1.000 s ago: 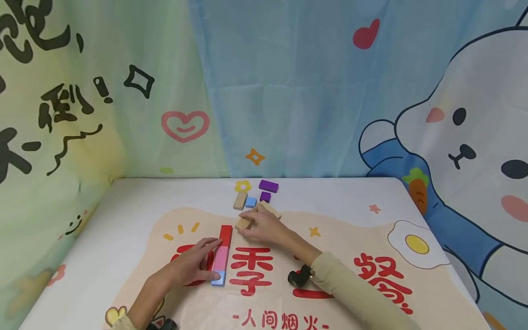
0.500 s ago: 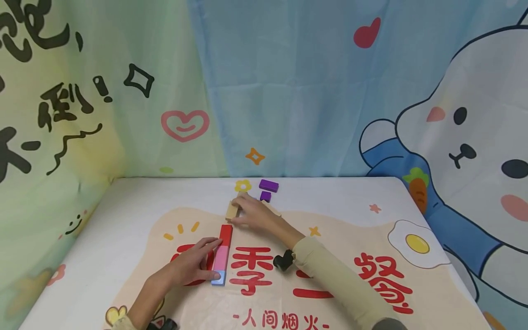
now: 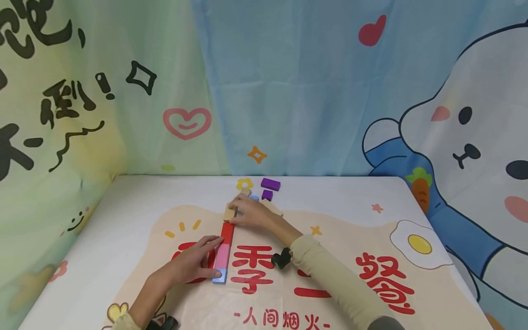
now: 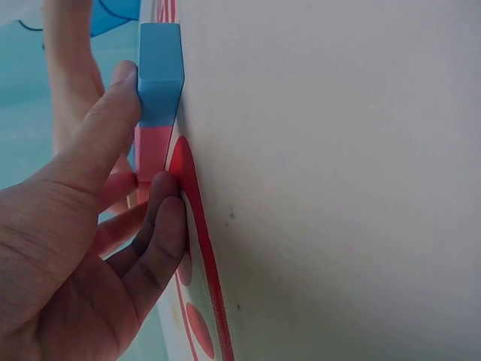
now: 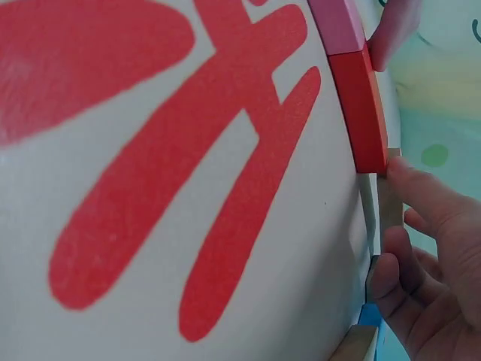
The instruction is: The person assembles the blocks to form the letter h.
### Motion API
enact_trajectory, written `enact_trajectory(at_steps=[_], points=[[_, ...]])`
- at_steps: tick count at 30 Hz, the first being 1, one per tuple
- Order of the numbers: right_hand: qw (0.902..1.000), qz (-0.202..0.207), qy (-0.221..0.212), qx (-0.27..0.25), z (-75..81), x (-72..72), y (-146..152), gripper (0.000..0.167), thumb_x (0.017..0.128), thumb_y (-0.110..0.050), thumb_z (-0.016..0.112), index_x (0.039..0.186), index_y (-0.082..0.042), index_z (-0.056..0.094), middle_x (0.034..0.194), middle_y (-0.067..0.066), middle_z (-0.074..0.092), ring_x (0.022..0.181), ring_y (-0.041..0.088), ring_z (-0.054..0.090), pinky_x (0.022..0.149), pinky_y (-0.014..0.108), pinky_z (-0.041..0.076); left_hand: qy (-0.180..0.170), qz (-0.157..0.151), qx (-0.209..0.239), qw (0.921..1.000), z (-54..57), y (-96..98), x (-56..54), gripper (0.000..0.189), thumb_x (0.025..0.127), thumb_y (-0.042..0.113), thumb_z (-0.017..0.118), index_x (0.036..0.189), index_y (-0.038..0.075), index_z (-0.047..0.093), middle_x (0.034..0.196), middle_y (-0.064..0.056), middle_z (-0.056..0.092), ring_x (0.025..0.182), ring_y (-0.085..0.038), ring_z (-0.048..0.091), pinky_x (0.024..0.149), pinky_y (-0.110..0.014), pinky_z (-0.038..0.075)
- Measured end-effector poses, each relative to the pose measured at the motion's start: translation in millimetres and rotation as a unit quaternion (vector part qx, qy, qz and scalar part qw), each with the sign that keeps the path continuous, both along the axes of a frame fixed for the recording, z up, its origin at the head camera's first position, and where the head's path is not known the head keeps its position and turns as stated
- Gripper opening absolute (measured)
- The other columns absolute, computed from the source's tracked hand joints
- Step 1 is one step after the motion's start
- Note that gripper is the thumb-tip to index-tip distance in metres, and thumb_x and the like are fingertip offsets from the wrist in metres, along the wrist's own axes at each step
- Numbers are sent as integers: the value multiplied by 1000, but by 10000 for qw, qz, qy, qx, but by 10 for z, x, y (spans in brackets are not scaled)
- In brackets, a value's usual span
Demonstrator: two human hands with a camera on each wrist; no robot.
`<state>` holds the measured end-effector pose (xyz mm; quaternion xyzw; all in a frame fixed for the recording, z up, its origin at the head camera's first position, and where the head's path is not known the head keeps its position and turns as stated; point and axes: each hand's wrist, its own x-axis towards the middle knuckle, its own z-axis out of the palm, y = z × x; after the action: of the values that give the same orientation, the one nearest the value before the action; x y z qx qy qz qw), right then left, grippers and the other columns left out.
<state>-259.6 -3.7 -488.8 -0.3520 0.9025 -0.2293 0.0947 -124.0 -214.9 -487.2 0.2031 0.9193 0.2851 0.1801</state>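
A row of blocks runs away from the person in the head view: a light blue block (image 3: 221, 277), a pink block (image 3: 222, 255) and a red block (image 3: 227, 233). Along its left side rests the left hand (image 3: 191, 263), its thumb touching the blue block (image 4: 160, 83) and its other fingers loosely bent beside the row. The right hand (image 3: 255, 214) pinches a plain wooden block (image 3: 228, 213) at the row's far end. In the right wrist view this wooden block (image 5: 390, 203) meets the end of the red block (image 5: 361, 113); fingers partly hide it.
Behind the right hand lie two purple blocks (image 3: 270, 184), a second light blue block (image 3: 254, 197) and another wooden block (image 3: 246, 191), both partly covered. One more wooden piece (image 3: 272, 207) shows beyond the right wrist. A printed cloth (image 3: 330, 256) covers the table.
The right hand has carried the wooden block leftward, then slightly toward the person, up to the red block's far end. The left hand has stayed beside the row.
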Motion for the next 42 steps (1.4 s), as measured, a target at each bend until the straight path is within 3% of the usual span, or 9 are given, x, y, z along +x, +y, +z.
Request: enact_trajectory(at_steps=[14,19,22,28,31,35,38,42], points=[[9994,287,-3,-193,-81,-13,80,43,92,-41,65,125,-13,62,129,5,58,121,19,57,104,35,46,-41,23,-36,10000,12,13,6,87,79,48,75,149,13,37,150,-8,37,86,-7,50,68,-17,47],[9993,318,72,-187,-89,6,105,42,94,-41,61,126,-14,61,132,4,55,122,18,56,103,36,47,-24,-29,42,10000,20,6,-1,86,80,46,75,149,12,37,149,-8,38,79,-4,50,65,-17,46],[9993,320,120,-148,-82,27,118,41,95,-40,60,127,-15,60,133,4,54,122,18,56,102,37,48,-57,-55,98,9999,24,0,-9,86,81,45,75,149,12,37,149,-8,38,73,-3,50,62,-17,45],[9990,320,269,163,-82,85,130,43,97,-41,57,133,-17,58,143,6,50,129,22,53,104,42,47,-123,-37,55,9999,24,3,3,87,80,47,75,150,13,36,150,-9,36,83,-6,50,68,-17,46],[9990,92,374,233,-57,96,133,47,96,-43,57,137,-20,55,149,4,45,133,22,50,101,46,48,-133,-19,52,9999,26,10,3,87,80,48,75,150,13,36,150,-9,36,84,-6,50,68,-17,46],[9981,-468,314,-228,-3,55,185,50,94,-43,60,139,-22,53,149,3,44,132,23,51,98,48,50,-132,-22,49,9999,34,10,-13,86,80,47,75,149,12,37,150,-9,36,78,-5,51,65,-17,46],[9950,-726,193,-659,11,0,279,48,93,-39,63,136,-20,54,145,6,48,130,26,53,98,50,50,-132,-4,26,9999,31,8,-18,87,79,48,75,149,13,37,150,-8,36,84,-7,52,67,-17,47],[9929,-909,159,-750,-37,-60,414,49,93,-37,63,137,-19,54,141,8,51,125,27,55,97,50,50,-128,12,21,9999,21,7,-6,87,79,49,75,150,14,37,150,-8,36,95,-12,50,71,-17,49]])
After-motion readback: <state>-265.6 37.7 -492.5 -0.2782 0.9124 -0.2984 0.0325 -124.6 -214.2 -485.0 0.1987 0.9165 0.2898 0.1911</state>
